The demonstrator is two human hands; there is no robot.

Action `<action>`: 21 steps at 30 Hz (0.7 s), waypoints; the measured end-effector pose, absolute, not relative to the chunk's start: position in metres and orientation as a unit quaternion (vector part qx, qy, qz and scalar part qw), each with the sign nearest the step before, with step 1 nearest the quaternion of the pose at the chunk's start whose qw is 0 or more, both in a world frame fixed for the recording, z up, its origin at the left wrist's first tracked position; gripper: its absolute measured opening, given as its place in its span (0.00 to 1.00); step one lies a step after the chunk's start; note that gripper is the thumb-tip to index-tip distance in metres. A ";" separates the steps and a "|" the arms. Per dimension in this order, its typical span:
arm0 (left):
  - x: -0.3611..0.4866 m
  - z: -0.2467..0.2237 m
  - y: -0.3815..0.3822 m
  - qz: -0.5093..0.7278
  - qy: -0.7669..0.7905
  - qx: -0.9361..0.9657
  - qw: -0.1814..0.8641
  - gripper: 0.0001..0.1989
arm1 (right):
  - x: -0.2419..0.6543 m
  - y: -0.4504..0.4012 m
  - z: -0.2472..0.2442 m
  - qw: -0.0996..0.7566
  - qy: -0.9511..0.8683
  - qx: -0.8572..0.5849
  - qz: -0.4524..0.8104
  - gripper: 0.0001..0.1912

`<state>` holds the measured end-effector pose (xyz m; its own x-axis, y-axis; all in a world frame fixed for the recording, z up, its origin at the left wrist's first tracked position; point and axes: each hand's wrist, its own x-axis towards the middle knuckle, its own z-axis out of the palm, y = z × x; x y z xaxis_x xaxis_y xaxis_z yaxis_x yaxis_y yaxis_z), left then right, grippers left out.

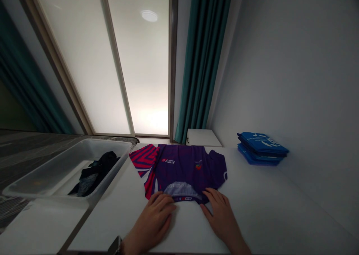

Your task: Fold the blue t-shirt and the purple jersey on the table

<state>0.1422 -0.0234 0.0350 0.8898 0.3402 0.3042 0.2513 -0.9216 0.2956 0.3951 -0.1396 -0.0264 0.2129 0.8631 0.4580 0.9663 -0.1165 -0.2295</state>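
A purple shirt [182, 169] lies spread on the white table [117, 210], its collar toward me and its far part folded under or straight along the back. The sleeve at the left has red and purple stripes; the one at the right is plain purple. My left hand [157, 217] touches the near edge left of the collar, fingers bent and close together. My right hand [220, 214] is at the near edge right of the collar, thumb apart from its fingers. Whether either pinches the cloth is hard to make out.
On the left stands a translucent plastic bin [112, 144] with dark clothes [97, 174] inside. Folded blue packages [262, 148] are stacked at the right by the wall. A white cabinet [203, 137] stands beyond the table, near a green curtain [203, 64].
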 end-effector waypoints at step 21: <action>0.240 0.015 -0.013 0.169 0.146 0.954 0.198 0.14 | 0.386 -0.149 -0.019 0.261 -0.599 -0.750 -0.104 0.18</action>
<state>0.2396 -0.0130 0.0150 0.9004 0.3452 0.2648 0.2114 -0.8791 0.4272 0.3857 -0.1487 -0.0193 0.2609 0.8441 0.4684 0.9525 -0.1463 -0.2670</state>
